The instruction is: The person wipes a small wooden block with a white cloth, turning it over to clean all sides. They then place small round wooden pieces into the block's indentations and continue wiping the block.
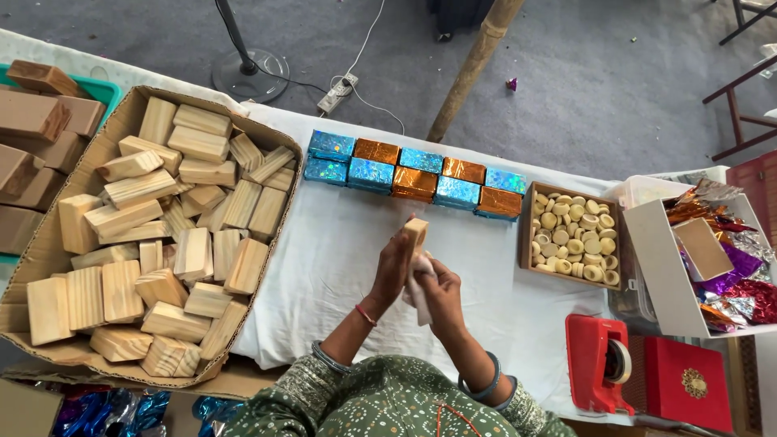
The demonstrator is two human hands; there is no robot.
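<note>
- Green patterned sleeves (pixel 380 405) are filling the bottom edge, nearest the camera, with bangles on both wrists.
- Left hand (pixel 391 271) is grasping a wooden block (pixel 416 235), holding it upright above the white-covered worktop (pixel 340 267).
- Right hand (pixel 441 291) is clasping a white cloth (pixel 418 285) and pressing it against the lower part of the block.
- Plain wooden blocks are lying piled in a big cardboard box (pixel 279 133) on the left side of the worktop.
- Foil-wrapped blocks (pixel 414 178), blue and orange, are sitting in two rows at the far edge of the worktop.
- Pale round pieces are filling a small cardboard tray (pixel 524 243) to the right of the hands.
- Beside that tray, a white box (pixel 660 267) is holding shiny foil sheets.
- Near the lower right, a red tape dispenser (pixel 597 362) is standing just beside a red box (pixel 688 384).
</note>
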